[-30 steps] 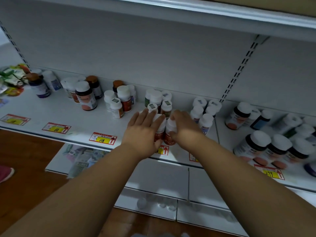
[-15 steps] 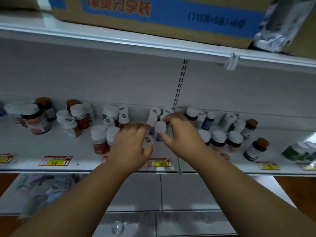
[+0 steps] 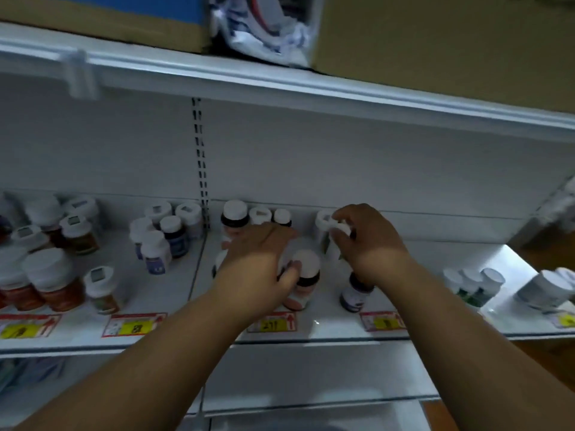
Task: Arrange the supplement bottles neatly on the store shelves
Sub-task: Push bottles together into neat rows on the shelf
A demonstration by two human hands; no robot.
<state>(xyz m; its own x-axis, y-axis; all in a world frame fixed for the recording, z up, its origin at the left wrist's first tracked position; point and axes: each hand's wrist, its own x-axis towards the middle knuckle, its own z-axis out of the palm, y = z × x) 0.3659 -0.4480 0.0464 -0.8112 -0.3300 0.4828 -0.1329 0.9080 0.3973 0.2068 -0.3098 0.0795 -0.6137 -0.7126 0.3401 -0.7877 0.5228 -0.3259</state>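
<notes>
Bottles gripped now sit further right: left hand (image 3: 259, 269) holds a white-capped bottle (image 3: 305, 279), right hand (image 3: 368, 244) another (image 3: 337, 231).

Both forearms bare (no sleeves, no gloves).

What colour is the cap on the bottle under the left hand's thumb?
White; the head view shows the cap clearly beside the left hand.

The bottle (image 3: 219, 263) under the left hand (image 3: 259, 269) is mostly hidden, labels are blurred beyond reading, the price tags (image 3: 133, 325) are illegible, and the cardboard boxes (image 3: 435, 35) are cut off above.
</notes>
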